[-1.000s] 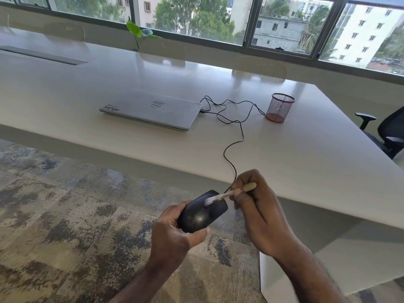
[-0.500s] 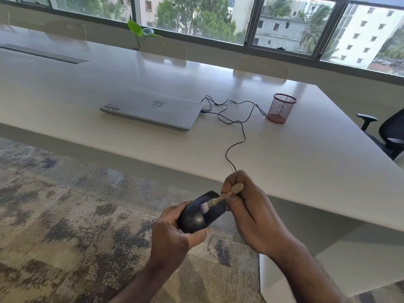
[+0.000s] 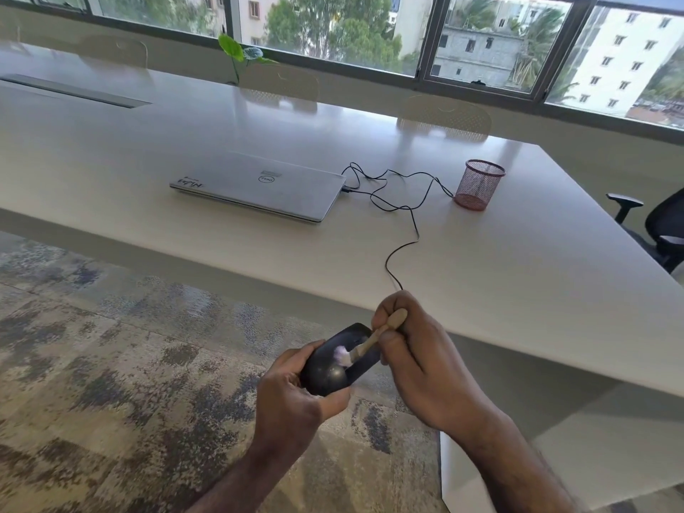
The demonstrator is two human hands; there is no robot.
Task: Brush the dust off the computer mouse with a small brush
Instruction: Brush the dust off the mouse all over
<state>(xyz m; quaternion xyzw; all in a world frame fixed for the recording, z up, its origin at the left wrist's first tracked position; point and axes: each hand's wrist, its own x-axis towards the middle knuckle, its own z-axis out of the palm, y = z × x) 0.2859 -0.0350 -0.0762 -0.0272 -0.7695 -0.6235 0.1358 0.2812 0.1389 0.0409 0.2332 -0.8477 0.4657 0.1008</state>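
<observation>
A black wired computer mouse is held in the air below the table's front edge, gripped from the left and underneath by my left hand. My right hand pinches a small brush with a pale wooden handle. Its white bristles touch the top of the mouse near the middle. The mouse's black cable runs up over the table edge to the laptop.
On the white table lie a closed silver laptop and a red mesh pen cup. A black office chair stands at the right. Patterned carpet lies beneath my hands. A small plant stands by the windows.
The brush has swept leftward along the top of the mouse, from its front edge toward the middle, and its handle now points more steeply up. My left hand holds the mouse still.
</observation>
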